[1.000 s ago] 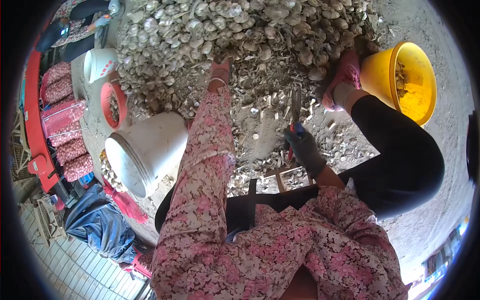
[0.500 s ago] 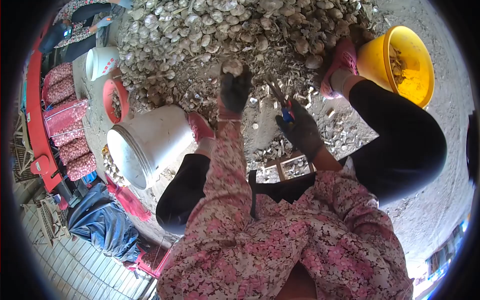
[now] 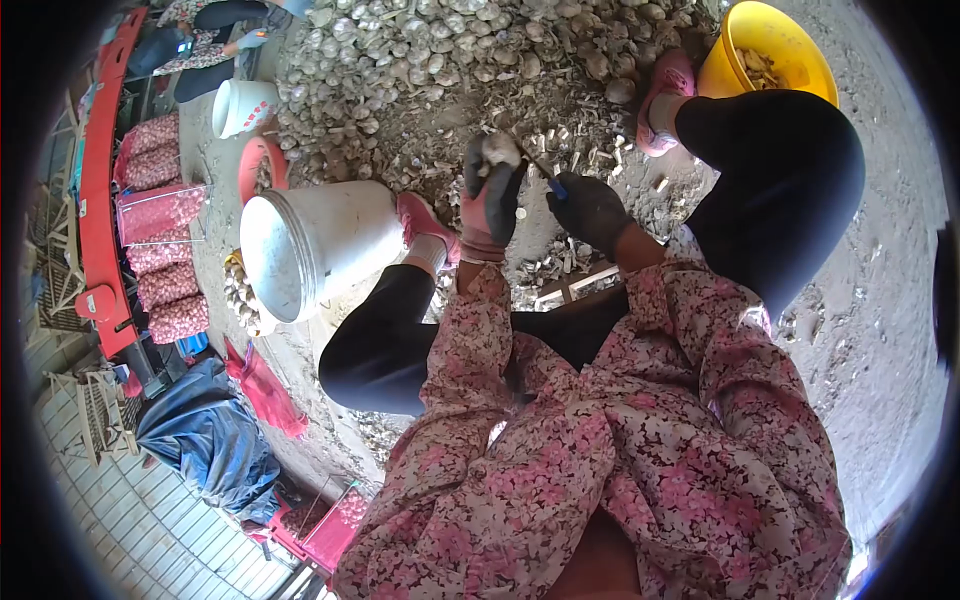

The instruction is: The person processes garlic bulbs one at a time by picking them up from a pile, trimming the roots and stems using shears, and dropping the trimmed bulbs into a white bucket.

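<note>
My left hand (image 3: 490,203), in a dark-palmed work glove, is closed around a garlic bulb (image 3: 500,150) held up in front of me. In my right hand (image 3: 592,214), also gloved in dark material, is a pair of pruning shears (image 3: 556,187) with blue on the handles. The blades reach up and left, with their tips close beside the bulb. Beyond both hands lies a large heap of garlic bulbs (image 3: 430,50). Cut stem pieces (image 3: 590,157) litter the ground near the shears.
A white bucket (image 3: 350,235) lies tipped at my left foot, and a yellow bucket (image 3: 715,75) stands beyond my right knee. Further left are a red tub (image 3: 250,172), a smaller white bucket (image 3: 228,108) and filled mesh sacks (image 3: 165,250). Another person (image 3: 215,50) works at the upper left.
My left hand has drawn back toward me and turned with the garlic bulb. The shears have swung to the bulb, so both hands are now closer together. The view has shifted.
</note>
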`<state>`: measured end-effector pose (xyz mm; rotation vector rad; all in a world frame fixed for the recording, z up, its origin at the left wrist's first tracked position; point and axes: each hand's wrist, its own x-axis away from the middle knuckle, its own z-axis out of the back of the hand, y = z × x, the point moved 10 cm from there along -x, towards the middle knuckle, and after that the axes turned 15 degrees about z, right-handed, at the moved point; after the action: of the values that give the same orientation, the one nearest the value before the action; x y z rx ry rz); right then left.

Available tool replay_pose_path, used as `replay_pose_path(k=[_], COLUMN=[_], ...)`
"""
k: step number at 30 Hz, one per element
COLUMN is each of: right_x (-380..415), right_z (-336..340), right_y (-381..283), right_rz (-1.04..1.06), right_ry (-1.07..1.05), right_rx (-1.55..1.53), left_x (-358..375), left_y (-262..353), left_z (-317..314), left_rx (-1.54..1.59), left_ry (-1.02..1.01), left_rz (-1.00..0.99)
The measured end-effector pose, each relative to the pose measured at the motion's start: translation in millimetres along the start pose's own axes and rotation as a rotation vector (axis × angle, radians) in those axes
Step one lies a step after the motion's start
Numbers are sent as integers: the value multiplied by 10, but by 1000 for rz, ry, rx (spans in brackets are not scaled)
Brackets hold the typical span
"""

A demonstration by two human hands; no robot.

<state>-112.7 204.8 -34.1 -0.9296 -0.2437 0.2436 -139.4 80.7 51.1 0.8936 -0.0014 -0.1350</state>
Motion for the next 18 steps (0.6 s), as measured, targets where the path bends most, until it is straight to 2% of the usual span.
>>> replay_pose_path(k=[1,2,4,5,6,8,9,11,12,13,15,16,18], right_x=[7,35,106,142,153,140,109,67,54,17,17,16,-21], right_z=[1,-20,-71,-67,-51,133,216,221,212,183,189,191,96], right_y=[-82,-108,-185,-171,-218,-438,-561,-650,-710,-699,-692,-705,-618], right_rz=[58,69,62,16,26,210,300,337,374,357,364,381,342], right_ry=[35,34,119,114,98,169,238,224,214,195,197,204,176], right_rx=[-50,-47,-359,-290,-300,-157,-82,21,125,160,162,163,92], left_x=[-79,-23,74,68,72,-49,2,82,106,116,148,162,155], left_y=[-266,-398,-561,-574,-856,-1954,-1746,-990,-982,-957,-727,-684,-584], left_z=[73,106,213,361,454,359,398,513,464,450,425,409,448], left_rx=[373,372,1293,1305,1186,1401,1400,699,703,569,306,308,83], left_ry=[7,17,-59,7,63,-145,-136,-71,-76,-62,-63,-65,-30], left_rz=[117,113,415,478,547,612,615,573,579,559,531,536,480])
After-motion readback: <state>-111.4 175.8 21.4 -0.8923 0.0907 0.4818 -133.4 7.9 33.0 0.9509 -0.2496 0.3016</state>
